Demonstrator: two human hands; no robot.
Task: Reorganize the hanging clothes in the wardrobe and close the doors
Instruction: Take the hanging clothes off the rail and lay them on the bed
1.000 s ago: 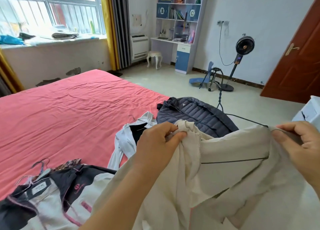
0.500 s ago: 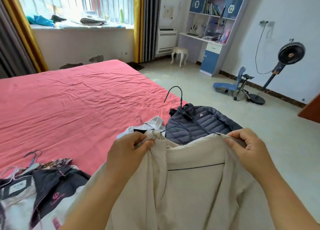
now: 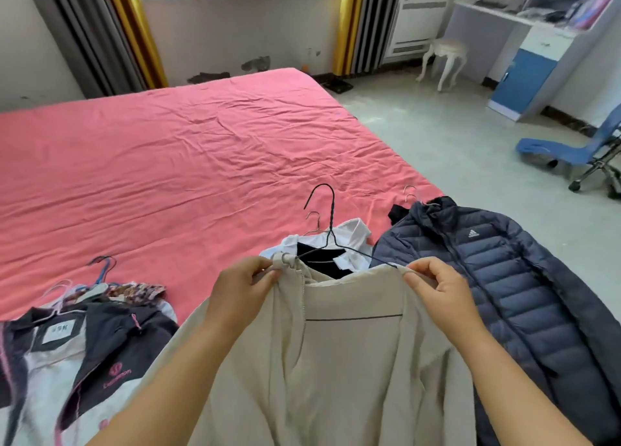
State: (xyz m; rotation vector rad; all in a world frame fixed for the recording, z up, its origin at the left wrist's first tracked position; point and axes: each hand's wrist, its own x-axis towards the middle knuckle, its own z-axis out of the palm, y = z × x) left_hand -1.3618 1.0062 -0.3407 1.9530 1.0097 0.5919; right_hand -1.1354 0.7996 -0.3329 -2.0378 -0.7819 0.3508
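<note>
A beige garment (image 3: pixel 349 361) hangs on a dark wire hanger (image 3: pixel 331 224) in front of me, over the near edge of the pink bed (image 3: pixel 174 163). My left hand (image 3: pixel 242 291) pinches its left shoulder and my right hand (image 3: pixel 440 291) pinches its right shoulder. Behind it lie a white shirt with a black piece inside (image 3: pixel 339 247) and a navy quilted jacket (image 3: pixel 497 277), each on a hanger. At the lower left lies a black, white and pink jacket (image 3: pixel 70 351) among several hangers. The wardrobe is out of view.
Right of the bed is bare grey floor with a blue folding chair (image 3: pixel 571 150), a white stool (image 3: pixel 443 56) and a desk with blue drawers (image 3: pixel 524 73). Curtains (image 3: pixel 100 32) and a window sill run along the far wall.
My view has swung left and down toward the bed. Both hands have brought the beige garment lower and more level, and the hanger hook now stands up over the white shirt.
</note>
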